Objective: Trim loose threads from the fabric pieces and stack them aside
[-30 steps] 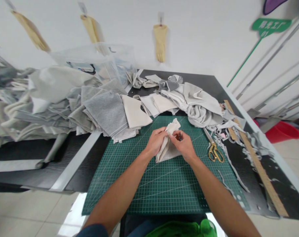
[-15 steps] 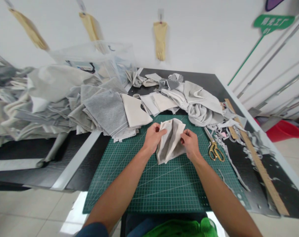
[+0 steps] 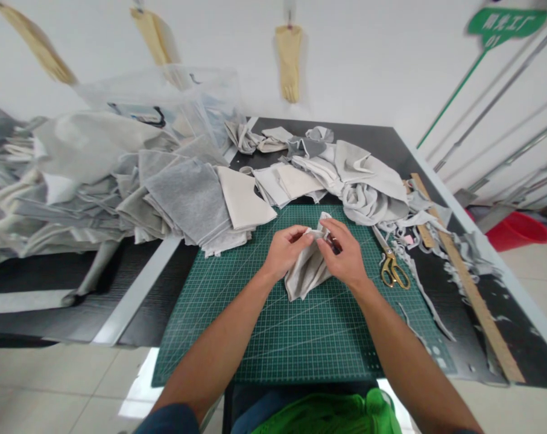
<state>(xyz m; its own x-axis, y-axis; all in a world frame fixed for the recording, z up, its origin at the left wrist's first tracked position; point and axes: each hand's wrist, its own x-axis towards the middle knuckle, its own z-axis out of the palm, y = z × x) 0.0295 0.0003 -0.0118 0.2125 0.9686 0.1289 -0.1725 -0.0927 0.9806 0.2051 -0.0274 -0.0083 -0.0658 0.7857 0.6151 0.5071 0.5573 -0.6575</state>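
Between my two hands is a folded piece of light grey and off-white fabric (image 3: 306, 272), its lower end resting on the green cutting mat (image 3: 300, 349). My left hand (image 3: 287, 250) pinches its upper left edge between thumb and fingers. On the other side my right hand (image 3: 341, 250) grips the top right edge, thumb below and fingers over it. The top of the cloth is gathered close between both thumbs, and part of it is hidden by the right hand. Gold-handled scissors (image 3: 393, 271) lie to the right of my right hand.
Stacked fabric pieces (image 3: 187, 196) and a large heap (image 3: 92, 150) cover the left. A clear plastic box (image 3: 210, 102) stands behind. More cloth (image 3: 368, 175) lies at the back right. A wooden ruler (image 3: 472, 289) runs along the right among scraps. A red bucket (image 3: 517, 235) is beyond the table.
My hands have come closer together, and the top of the spread fabric is now bunched between them. My right hand has moved up and left onto the upper edge.
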